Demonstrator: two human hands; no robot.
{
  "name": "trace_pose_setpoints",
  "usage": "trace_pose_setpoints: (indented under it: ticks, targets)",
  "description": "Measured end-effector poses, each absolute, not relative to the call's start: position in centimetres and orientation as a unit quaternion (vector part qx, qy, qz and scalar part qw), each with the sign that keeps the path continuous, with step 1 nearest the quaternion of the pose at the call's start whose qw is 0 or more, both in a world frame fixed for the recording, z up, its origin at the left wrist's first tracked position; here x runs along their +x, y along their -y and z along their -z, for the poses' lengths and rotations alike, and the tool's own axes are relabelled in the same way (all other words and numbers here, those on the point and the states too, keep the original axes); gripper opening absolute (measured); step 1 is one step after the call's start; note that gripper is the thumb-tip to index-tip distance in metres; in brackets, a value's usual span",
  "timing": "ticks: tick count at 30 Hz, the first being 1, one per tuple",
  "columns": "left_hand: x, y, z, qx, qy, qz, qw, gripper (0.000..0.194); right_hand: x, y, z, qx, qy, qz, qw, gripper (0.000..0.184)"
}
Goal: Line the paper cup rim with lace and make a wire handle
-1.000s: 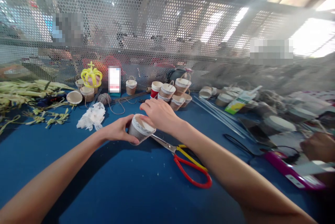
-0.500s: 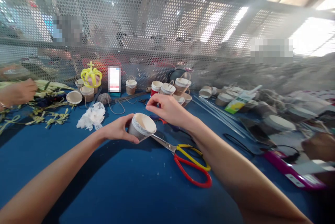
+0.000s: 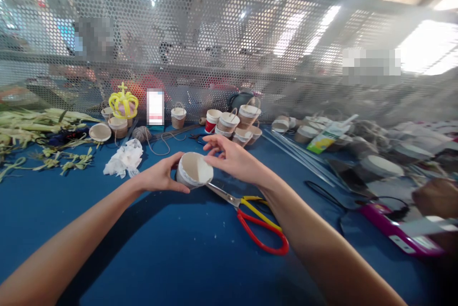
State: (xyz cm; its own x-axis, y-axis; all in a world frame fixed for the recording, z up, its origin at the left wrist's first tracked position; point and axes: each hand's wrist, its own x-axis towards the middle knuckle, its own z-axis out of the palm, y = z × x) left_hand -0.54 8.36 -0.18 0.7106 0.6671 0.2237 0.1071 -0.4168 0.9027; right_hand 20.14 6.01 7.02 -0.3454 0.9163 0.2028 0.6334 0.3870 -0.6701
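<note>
My left hand (image 3: 162,172) is wrapped around the side of a small cup (image 3: 193,171) whose rim is covered in white, thin-looking material. The cup tilts so that its mouth faces me and to the right. At the right side of that rim is my right hand (image 3: 234,159), fingers curved and apart; whether its thumb touches the rim I cannot tell. Under and right of the cup lie scissors (image 3: 234,202) with one yellow and one red handle, partly covered by my right forearm. Crumpled white paper or plastic (image 3: 124,159) lies left of the cup.
Several similar cups (image 3: 229,121) stand at the back beside a red cup (image 3: 212,122). Twine (image 3: 142,133), a yellow crown (image 3: 123,103) and pale plant-like strips (image 3: 46,122) are left; clear rods (image 3: 300,158) and a magenta power strip (image 3: 400,232) right. A perforated panel (image 3: 222,24) rises behind.
My right hand has come down to the cup's rim and its fingers have spread. The cup's mouth has turned more toward me. Another person's hand at the far left has gone from view.
</note>
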Motion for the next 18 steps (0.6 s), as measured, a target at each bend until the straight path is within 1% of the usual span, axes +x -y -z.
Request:
trace_pose_setpoints:
  ticks: [2, 4, 5, 7, 9, 11, 13, 16, 17, 18]
  targets:
    - [-0.2, -8.2, 0.4, 0.776, -0.251, -0.314, 0.486, 0.067, 20.4, -5.4, -6.7, -0.486, 0.77, -0.307, 0.279, 0.045]
    - [0.3, -8.1, 0.9, 0.747, -0.271, -0.351, 0.495, 0.068, 20.7, -4.8, -6.0, -0.478, 0.751, -0.348, 0.294, 0.051]
    - [0.6, -8.1, 1.3, 0.732, -0.286, -0.369, 0.497, 0.069, 20.8, -4.5, -5.4, -0.475, 0.741, -0.366, 0.301, 0.057]
    - [1.1, -8.1, 2.1, 0.709, -0.322, -0.401, 0.482, 0.071, 20.7, -4.0, -4.0, -0.495, 0.725, -0.356, 0.32, 0.069]
    - [1.7, -7.8, 2.6, 0.699, -0.346, -0.419, 0.464, 0.072, 20.1, -3.6, -2.5, -0.517, 0.714, -0.35, 0.316, 0.075]
    - [2.1, -7.4, 2.7, 0.704, -0.356, -0.425, 0.444, 0.07, 19.3, -3.3, -1.1, -0.497, 0.712, -0.366, 0.333, 0.074]
    - [2.3, -6.9, 2.3, 0.73, -0.349, -0.409, 0.422, 0.07, 18.6, -3.1, -0.1, -0.477, 0.702, -0.368, 0.379, 0.07]
    - [1.5, -6.7, 0.7, 0.794, -0.298, -0.334, 0.41, 0.076, 18.3, -2.8, 0.5, -0.462, 0.698, -0.346, 0.423, 0.058]
    - [0.9, -6.9, 0.0, 0.81, -0.276, -0.294, 0.427, 0.074, 18.4, -2.6, 0.5, -0.463, 0.699, -0.339, 0.426, 0.056]
    - [0.3, -7.1, -0.8, 0.818, -0.266, -0.247, 0.445, 0.067, 18.6, -2.5, 0.4, -0.467, 0.703, -0.332, 0.423, 0.055]
